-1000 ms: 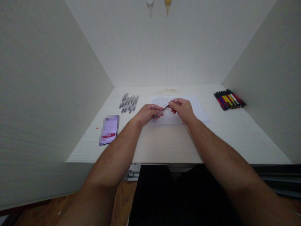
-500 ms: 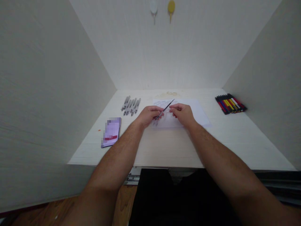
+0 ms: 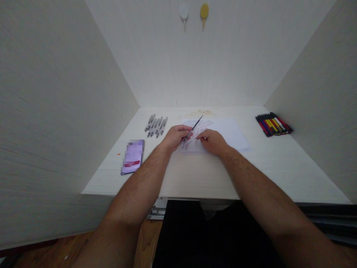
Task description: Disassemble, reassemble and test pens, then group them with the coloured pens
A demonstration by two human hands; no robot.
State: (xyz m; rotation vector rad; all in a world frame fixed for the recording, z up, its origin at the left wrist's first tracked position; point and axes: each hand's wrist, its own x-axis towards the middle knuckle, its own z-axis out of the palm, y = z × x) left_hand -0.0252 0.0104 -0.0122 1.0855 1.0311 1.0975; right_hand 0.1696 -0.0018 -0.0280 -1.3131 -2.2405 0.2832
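Note:
My left hand (image 3: 175, 136) grips a thin dark pen refill (image 3: 194, 127) that slants up and to the right from my fingers. Beside it my right hand (image 3: 212, 142) rests with curled fingers on a white sheet of paper (image 3: 232, 131), close to the refill's lower end; whether it holds something small I cannot tell. The sheet's left part carries scribbled marks. Both hands lie at the middle of a white desk (image 3: 200, 171).
Several grey pen barrels (image 3: 156, 125) lie in a row at the back left. A phone (image 3: 132, 156) lies near the left edge. A bundle of coloured markers (image 3: 273, 124) sits at the right. White walls close in the desk on three sides.
My right hand let go of the refill's upper end and dropped onto the paper nearer my left hand. The refill stays in my left hand, tilted more upright.

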